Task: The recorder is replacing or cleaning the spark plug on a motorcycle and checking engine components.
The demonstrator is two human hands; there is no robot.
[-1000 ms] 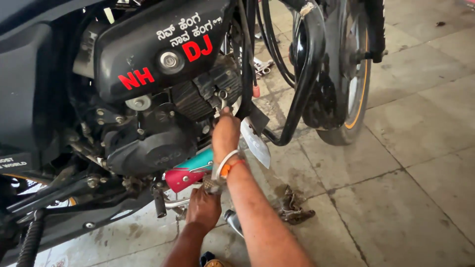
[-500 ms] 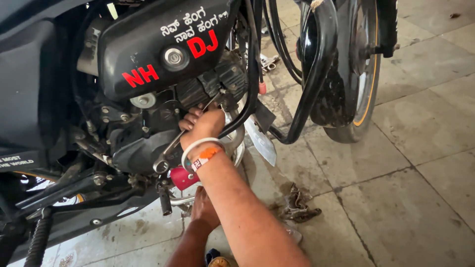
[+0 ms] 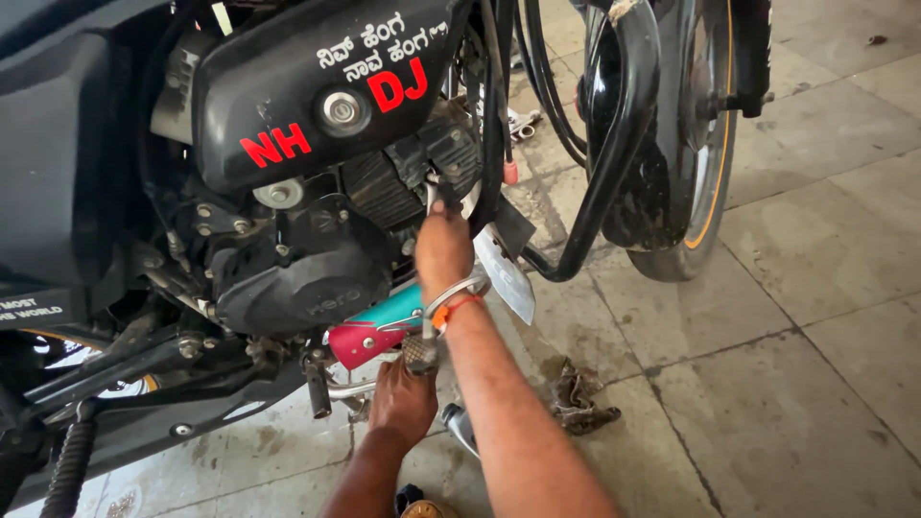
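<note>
A black motorcycle stands in front of me, its engine (image 3: 288,259) at centre left. My right hand (image 3: 443,251) reaches up to the finned cylinder (image 3: 403,177). Its fingers are closed round a thin metal tool (image 3: 431,197) that points up at the engine. A metal bangle and an orange thread sit on that wrist. My left hand (image 3: 403,401) is lower, under the engine beside a knurled footpeg (image 3: 418,353) and a chrome pipe (image 3: 350,389); its fingers are hidden. A red and teal part (image 3: 369,336) lies between the two hands.
A black tubular crash guard (image 3: 619,163) curves down just right of my right hand. The front wheel (image 3: 696,153) stands behind it. A dirty rag (image 3: 580,403) and a small chrome part (image 3: 460,427) lie on the tiled floor (image 3: 787,384).
My right hand swung down and left along the engine, then back up and right to the cylinder. My left hand stayed under the engine.
</note>
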